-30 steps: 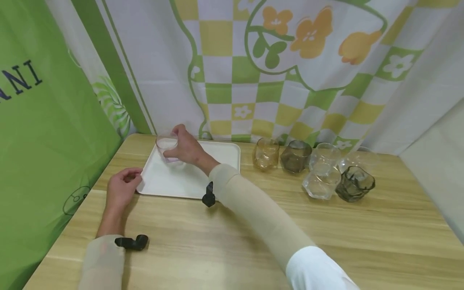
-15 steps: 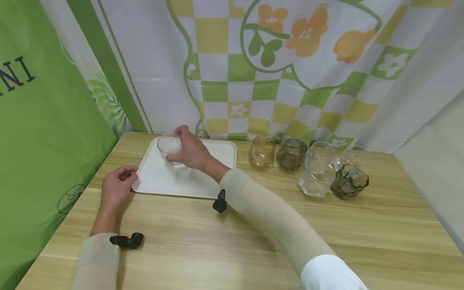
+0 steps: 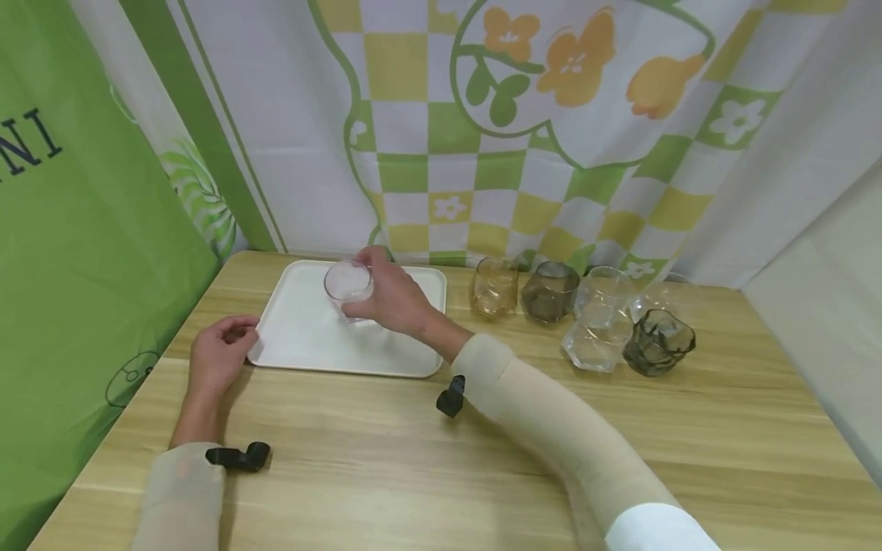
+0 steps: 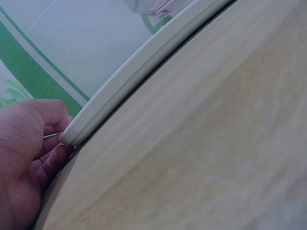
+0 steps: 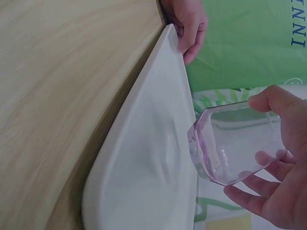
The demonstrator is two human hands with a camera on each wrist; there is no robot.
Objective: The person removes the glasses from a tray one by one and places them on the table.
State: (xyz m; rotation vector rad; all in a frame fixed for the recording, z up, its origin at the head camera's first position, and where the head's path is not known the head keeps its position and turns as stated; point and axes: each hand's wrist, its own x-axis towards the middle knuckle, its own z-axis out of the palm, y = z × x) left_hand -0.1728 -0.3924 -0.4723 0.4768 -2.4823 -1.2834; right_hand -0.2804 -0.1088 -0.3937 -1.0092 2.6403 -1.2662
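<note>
My right hand (image 3: 396,297) holds a clear drinking glass with a pinkish tint (image 3: 347,282) over the white tray (image 3: 303,340). In the right wrist view the thumb lies on one side of the glass (image 5: 240,139) and the fingers on the other. Whether its base touches the tray I cannot tell. My left hand (image 3: 219,356) grips the tray's near left corner. In the left wrist view the fingertips of that hand (image 4: 29,148) lie around the tray's rim (image 4: 115,81), partly hidden.
Right of the tray stand an amber glass (image 3: 494,287), a smoky brown glass (image 3: 551,292), several clear glasses (image 3: 598,340) and a dark grey glass (image 3: 659,343). All are on the wooden table (image 3: 386,459). A patterned curtain (image 3: 406,130) hangs along the back, green cloth (image 3: 83,252) at the left.
My right hand has carried the glass rightward, from the tray's far left corner toward its middle. The left hand has stayed at the tray's corner. The head view has shifted slightly.
</note>
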